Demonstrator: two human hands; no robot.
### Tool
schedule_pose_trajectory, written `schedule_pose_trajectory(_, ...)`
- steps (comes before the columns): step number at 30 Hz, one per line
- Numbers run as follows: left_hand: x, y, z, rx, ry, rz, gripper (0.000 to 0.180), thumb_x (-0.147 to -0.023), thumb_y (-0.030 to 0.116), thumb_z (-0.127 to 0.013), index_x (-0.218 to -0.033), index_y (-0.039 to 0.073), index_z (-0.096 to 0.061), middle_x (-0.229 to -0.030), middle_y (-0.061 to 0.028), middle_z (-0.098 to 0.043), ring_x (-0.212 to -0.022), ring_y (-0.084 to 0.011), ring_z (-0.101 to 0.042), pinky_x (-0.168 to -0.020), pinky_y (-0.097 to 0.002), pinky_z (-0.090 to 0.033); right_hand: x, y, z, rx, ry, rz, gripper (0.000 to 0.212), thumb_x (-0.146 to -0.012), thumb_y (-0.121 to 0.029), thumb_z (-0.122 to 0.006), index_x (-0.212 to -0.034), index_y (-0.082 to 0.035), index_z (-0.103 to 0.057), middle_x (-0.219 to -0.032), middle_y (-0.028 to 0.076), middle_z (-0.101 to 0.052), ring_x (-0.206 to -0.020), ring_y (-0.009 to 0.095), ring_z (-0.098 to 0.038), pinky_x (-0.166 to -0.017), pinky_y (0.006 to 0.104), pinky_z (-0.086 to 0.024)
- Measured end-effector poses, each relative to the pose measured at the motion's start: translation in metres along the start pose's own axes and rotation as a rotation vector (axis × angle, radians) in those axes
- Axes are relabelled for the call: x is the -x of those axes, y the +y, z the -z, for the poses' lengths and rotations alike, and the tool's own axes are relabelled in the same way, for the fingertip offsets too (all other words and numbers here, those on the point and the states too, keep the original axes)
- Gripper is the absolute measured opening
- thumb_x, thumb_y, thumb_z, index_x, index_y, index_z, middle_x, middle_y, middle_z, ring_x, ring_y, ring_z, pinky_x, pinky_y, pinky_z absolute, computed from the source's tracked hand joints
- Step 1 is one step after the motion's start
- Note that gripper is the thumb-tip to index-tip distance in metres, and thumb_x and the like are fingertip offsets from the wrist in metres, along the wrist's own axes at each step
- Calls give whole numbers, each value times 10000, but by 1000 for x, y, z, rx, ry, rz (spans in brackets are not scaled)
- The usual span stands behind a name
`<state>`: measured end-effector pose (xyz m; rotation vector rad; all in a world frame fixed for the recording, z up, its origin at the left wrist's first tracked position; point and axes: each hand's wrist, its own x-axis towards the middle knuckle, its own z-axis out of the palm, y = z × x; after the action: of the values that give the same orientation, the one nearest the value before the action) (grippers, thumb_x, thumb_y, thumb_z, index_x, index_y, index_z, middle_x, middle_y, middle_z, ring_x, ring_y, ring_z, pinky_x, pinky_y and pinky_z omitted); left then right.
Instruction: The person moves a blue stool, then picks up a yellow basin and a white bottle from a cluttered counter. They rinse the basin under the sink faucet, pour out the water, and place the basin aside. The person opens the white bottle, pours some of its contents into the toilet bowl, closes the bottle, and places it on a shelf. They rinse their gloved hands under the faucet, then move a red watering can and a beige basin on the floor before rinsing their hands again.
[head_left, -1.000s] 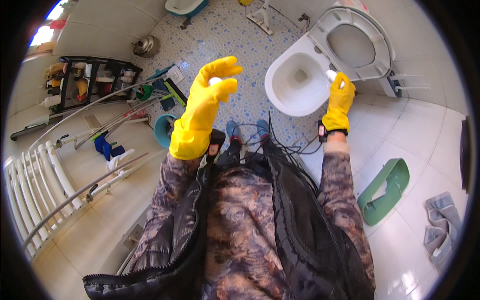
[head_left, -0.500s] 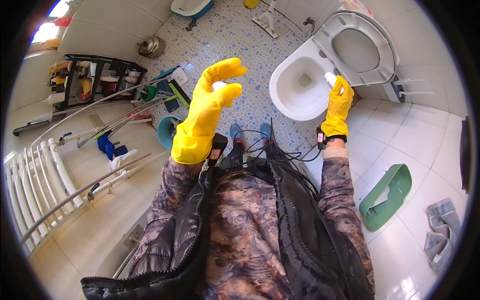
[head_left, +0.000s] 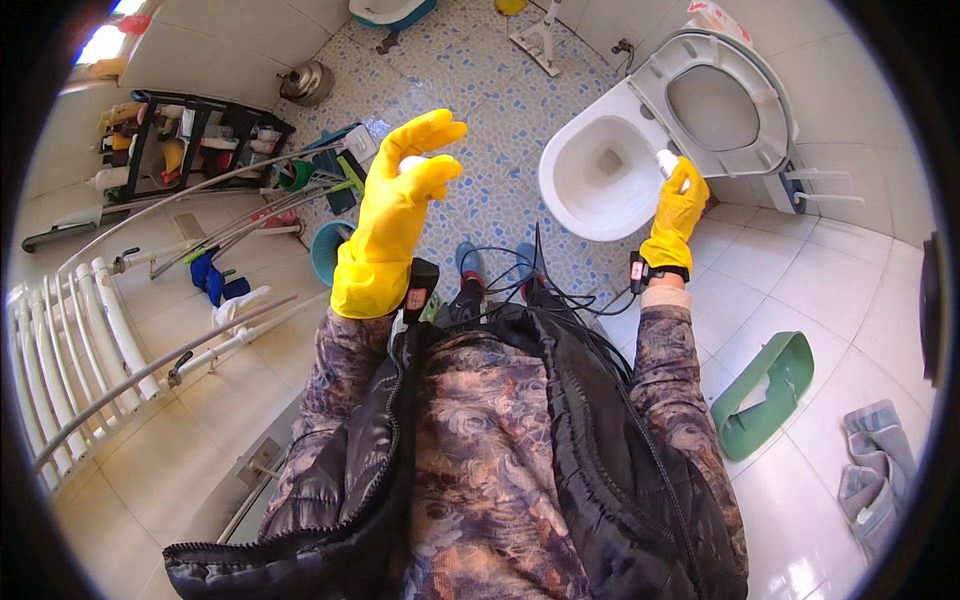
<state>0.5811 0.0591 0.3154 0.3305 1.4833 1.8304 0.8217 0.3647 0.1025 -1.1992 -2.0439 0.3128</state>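
At centre left we find the gloved left hand (head_left: 385, 225), its grip curled around a partly hidden white item (head_left: 410, 163). Right of centre, the right hand (head_left: 675, 217) grips a small white bottle (head_left: 667, 162) near the toilet bowl (head_left: 556, 197), upper right. We judge bottle handling in hand; the next move calls for a steady right grip at the toilet bowl.

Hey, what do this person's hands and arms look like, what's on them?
The left hand and right hand wear bright yellow gloves. The sleeves have a mottled brown, dark and pinkish pattern. Each wrist has a black device with a small label; black cable loops near the right one.
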Motion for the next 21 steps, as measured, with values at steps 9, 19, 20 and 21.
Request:
schedule_pose_trajectory(9,1,13,2,25,6,-14,514,-799,55,-641,-1298,73,-519,-1251,-115,-601,-891,-133,-619,-727,-253,-491,0,17,-7,50,-139,-271,284,-894,-290,-598,-1014,-45,-679,-969,202,-661,-924,379,-601,-818,442,-474)
schedule_pose_trajectory(19,10,38,12,114,-33,-108,575,-827,87,-622,-1377,100,-455,-1387,-142,-485,-1040,-199,-600,-864,-323,-508,15,47,15,-818,-89,-906,246,-910,-218,-535,-1059,-57,-645,-853,110,-622,-691,216,-589,-559,297,-494)
schedule_pose_trajectory(20,12,41,13,118,-38,-110,604,-824,110,-623,-1398,101,-436,-1405,-151,-466,-1054,-201,-596,-881,-330,-504,15,51,20,-972,-80,-1003,247,-905,-213,-533,-1065,-57,-639,-849,109,-616,-684,218,-586,-541,290,-489)
schedule_pose_trajectory(21,13,45,16,132,-39,-108,615,-824,119,-621,-1407,97,-424,-1412,-154,-458,-1063,-204,-595,-884,-330,-502,14,53,24,-1179,-4,-1209,297,-886,-264,-531,-1076,-55,-622,-878,116,-628,-664,219,-574,-520,292,-470)
